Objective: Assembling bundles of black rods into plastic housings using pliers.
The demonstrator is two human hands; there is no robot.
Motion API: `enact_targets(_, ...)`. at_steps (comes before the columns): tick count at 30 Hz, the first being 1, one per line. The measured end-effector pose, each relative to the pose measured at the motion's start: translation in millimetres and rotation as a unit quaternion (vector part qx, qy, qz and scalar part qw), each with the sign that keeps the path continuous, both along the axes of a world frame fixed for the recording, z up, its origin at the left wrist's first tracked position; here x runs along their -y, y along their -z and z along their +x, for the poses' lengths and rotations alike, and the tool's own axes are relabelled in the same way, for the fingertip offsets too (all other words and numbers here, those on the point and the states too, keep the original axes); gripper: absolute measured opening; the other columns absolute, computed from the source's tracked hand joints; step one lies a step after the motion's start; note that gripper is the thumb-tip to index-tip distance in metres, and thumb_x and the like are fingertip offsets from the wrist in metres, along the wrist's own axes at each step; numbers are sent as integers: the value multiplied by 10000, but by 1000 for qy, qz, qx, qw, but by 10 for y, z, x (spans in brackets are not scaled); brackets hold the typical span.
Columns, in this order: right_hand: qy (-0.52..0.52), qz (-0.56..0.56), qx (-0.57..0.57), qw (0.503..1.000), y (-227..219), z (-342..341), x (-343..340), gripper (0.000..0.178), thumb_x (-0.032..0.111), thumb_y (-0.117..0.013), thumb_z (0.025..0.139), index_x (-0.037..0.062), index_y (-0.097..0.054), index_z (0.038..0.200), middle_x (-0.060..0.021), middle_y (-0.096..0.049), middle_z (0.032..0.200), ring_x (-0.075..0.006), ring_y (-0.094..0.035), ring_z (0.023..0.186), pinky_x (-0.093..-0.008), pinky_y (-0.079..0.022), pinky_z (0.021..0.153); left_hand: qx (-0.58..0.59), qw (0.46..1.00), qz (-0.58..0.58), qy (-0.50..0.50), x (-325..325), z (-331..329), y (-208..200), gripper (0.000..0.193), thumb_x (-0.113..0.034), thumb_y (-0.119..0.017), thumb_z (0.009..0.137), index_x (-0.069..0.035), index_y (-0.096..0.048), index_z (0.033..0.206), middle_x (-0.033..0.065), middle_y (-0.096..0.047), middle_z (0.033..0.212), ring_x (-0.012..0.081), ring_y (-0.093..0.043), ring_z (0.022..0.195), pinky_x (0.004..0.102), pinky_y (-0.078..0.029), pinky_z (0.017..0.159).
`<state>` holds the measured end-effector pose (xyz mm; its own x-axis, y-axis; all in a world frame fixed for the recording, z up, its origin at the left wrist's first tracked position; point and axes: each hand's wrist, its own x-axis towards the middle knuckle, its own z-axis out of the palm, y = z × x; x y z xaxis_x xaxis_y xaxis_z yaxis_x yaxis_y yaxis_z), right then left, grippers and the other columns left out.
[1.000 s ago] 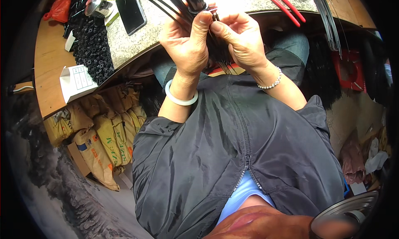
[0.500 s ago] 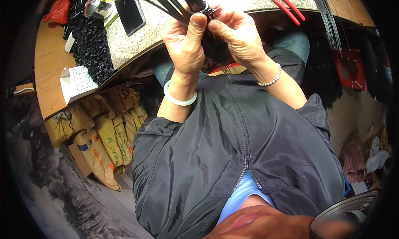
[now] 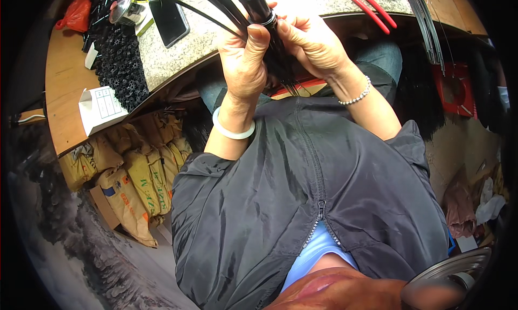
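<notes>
Above the table's near edge I hold what looks like an umbrella frame, with a thick black tube [image 3: 253,2] and thin black ribs [image 3: 221,2] fanning out to its upper left. My left hand [image 3: 244,67] is closed around it, thumb pressed up beside the tube's collar. On the other side, my right hand [image 3: 318,46] pinches at the collar with thumb and fingers. Whatever small piece lies between those right fingertips is hidden. More thin dark ribs [image 3: 283,75] hang down between both wrists.
Left on the table are a black phone [image 3: 170,20], a heap of small black star-shaped parts [image 3: 121,73], a white box [image 3: 102,109] and a red plastic bag [image 3: 74,13]. Red-handled pliers [image 3: 372,8] and a bundle of thin rods [image 3: 426,27] lie right. Sacks [image 3: 143,180] stand below left.
Both hands have shifted slightly right with the frame, and the tube leans a little more. My right fingertips have moved up along the collar. One rib now stands apart toward the phone.
</notes>
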<state>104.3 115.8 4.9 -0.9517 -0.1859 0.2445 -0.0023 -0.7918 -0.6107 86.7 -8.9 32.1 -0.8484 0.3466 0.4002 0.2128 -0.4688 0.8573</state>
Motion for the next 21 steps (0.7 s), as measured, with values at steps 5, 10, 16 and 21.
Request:
enact_targets(5, 38, 85, 24, 995, -116, 68, 70, 260, 229, -631, 838, 26, -582, 992, -5, -585, 927, -59, -530, 833, -188, -424, 742, 43, 997, -14, 64, 83, -112, -26, 564, -438, -482, 874, 30, -427, 1184, 94, -593, 962, 183, -577, 917, 302, -436, 877)
enact_targets(10, 170, 332, -91, 923, 311, 182, 367, 443, 278, -706, 769, 11, -497, 1054, -34, -565, 899, -66, -542, 759, -212, -452, 608, 173, 963, 192, 82, 130, -169, -143, 604, -337, -546, 876, 70, -326, 1263, 54, -586, 821, 152, -599, 750, 275, -493, 712)
enact_targets(16, 190, 385, -75, 900, 257, 237, 373, 258, 175, -702, 772, 12, -585, 935, -57, -619, 728, -72, -529, 653, -255, -459, 620, 20, 988, -44, 144, 162, -172, -322, 661, -373, -651, 788, 101, -414, 1184, 73, -530, 794, 201, -557, 755, 406, -511, 748)
enact_targets(21, 173, 405, -118, 890, 152, 250, 281, 390, 208, -735, 727, 18, -554, 1015, -67, -605, 841, -131, -579, 777, -271, -463, 726, 66, 996, -47, 30, 79, -36, -395, 142, -32, -614, 823, 51, -634, 937, -10, -545, 549, 20, -453, 420, 184, -340, 377)
